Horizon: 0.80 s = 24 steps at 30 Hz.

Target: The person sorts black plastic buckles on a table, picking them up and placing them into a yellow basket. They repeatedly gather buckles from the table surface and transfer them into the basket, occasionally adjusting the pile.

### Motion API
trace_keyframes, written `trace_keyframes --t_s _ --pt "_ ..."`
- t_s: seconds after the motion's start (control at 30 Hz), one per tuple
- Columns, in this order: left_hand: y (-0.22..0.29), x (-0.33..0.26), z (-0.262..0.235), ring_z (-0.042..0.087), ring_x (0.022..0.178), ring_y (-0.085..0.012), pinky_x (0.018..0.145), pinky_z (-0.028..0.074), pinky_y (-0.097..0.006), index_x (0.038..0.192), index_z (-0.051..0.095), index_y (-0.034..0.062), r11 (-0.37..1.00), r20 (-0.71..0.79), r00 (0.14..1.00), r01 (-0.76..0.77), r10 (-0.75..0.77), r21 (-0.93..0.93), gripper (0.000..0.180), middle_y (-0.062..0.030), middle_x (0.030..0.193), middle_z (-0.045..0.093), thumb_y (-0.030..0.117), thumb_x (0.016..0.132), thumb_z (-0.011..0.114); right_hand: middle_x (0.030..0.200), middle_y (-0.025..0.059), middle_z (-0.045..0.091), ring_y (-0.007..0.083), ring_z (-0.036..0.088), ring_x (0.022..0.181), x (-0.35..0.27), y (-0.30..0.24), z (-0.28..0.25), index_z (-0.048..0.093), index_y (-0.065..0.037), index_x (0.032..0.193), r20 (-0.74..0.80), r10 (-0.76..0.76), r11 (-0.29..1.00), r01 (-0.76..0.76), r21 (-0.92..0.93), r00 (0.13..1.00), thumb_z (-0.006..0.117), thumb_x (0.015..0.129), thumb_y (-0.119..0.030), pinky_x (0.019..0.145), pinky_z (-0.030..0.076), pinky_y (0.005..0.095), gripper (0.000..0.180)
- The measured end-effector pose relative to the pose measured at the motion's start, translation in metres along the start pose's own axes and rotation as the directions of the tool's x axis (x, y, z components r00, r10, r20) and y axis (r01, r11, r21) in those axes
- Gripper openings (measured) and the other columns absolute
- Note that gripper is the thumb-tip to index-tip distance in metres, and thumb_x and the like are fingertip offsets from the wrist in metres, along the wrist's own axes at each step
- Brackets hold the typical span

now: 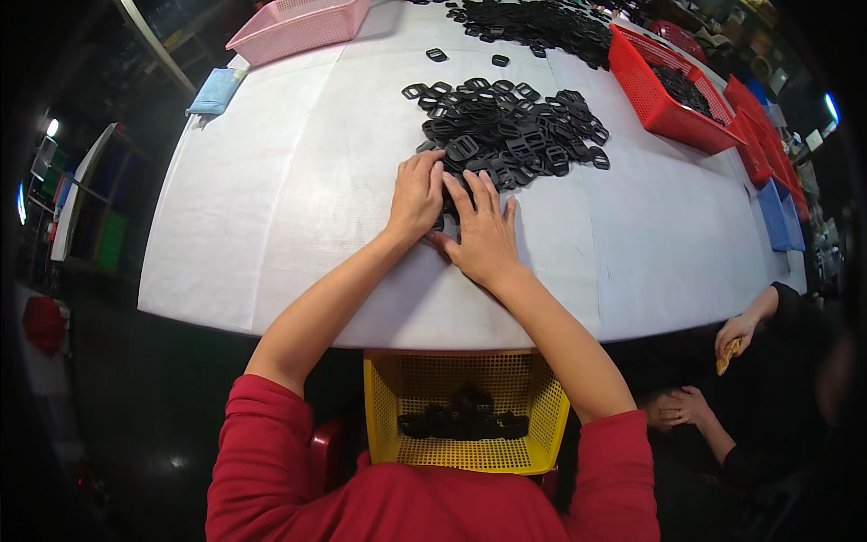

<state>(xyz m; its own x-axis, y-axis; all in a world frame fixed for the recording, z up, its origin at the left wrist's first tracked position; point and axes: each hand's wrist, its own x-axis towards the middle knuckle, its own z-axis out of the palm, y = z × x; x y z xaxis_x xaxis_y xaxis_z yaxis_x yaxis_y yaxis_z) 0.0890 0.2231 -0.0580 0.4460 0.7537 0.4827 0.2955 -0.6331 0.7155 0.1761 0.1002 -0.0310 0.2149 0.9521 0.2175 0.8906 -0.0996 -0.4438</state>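
A heap of black plastic strap buckles (506,131) lies on the white-covered table (226,208). At its near edge my left hand (418,196) and my right hand (483,235) are cupped close together around a small clump of these buckles. The left fingers curl over the clump from the left, fingertips against the heap. From the right, my other hand's fingers bend over it, its thumb reaching toward the left hand. Most of the clump is hidden under the palms. In front of me, below the table edge, a yellow perforated basket (384,406) holds more black pieces.
A pink basket (298,32) stands far left by a light blue face mask (217,91). More buckles (542,27) lie at the back. Far right are a red basket (673,122) with black pieces and a blue bin (781,217). Another person's hand (739,332) holds something yellowish-brown.
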Motion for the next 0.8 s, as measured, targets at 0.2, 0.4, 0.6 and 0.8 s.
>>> trace_keyframes --t_s 0.2,0.4,0.6,0.8 --pt "0.068 -0.055 0.021 0.053 0.115 -0.0352 0.098 0.044 -0.038 0.128 0.052 0.001 0.967 0.136 0.991 0.021 0.014 -0.253 0.034 -0.0214 0.123 0.056 0.009 0.095 0.053 0.145 0.0178 0.035 0.0391 0.035 0.134 -0.058 0.051 -0.024 0.041 -0.013 0.142 -0.188 -0.066 0.998 0.068 0.004 0.98 0.077 0.078 -0.029 0.11 0.032 0.05 0.076" --pt "0.091 -0.057 0.038 0.061 0.104 -0.0304 0.091 0.048 -0.035 0.111 0.065 0.0009 0.897 0.196 0.98 0.06 0.03 -0.438 0.02 -0.0165 0.114 0.063 0.005 0.092 0.057 0.133 0.019 0.048 0.0408 0.043 0.127 -0.088 0.085 -0.047 0.052 -0.007 0.132 -0.313 0.027 0.998 -0.043 -0.044 0.949 0.073 0.082 -0.024 0.105 0.038 0.0475 0.056" --pt "0.093 -0.047 -0.011 0.06 0.097 -0.0096 0.085 0.048 -0.024 0.115 0.067 0.0035 0.921 0.149 0.986 0.125 -0.074 -0.37 0.022 -0.006 0.108 0.066 0.003 0.094 0.059 0.128 0.0151 0.053 0.0358 0.048 0.123 -0.097 0.087 -0.052 0.062 -0.006 0.12 -0.418 0.015 0.998 -0.039 -0.05 0.908 0.072 0.081 -0.019 0.104 0.038 0.0464 0.042" --pt "0.108 -0.09 -0.068 0.063 0.086 -0.0111 0.075 0.051 -0.025 0.11 0.07 0.0042 0.88 0.465 0.793 0.471 -0.393 -0.058 0.022 -0.0046 0.095 0.069 0.005 0.088 0.067 0.108 0.0051 0.063 0.025 0.057 0.105 -0.108 0.044 -0.055 0.068 -0.008 0.105 -0.425 -0.119 0.993 0.109 -0.048 0.897 0.072 0.079 -0.017 0.097 0.04 0.04 0.028"
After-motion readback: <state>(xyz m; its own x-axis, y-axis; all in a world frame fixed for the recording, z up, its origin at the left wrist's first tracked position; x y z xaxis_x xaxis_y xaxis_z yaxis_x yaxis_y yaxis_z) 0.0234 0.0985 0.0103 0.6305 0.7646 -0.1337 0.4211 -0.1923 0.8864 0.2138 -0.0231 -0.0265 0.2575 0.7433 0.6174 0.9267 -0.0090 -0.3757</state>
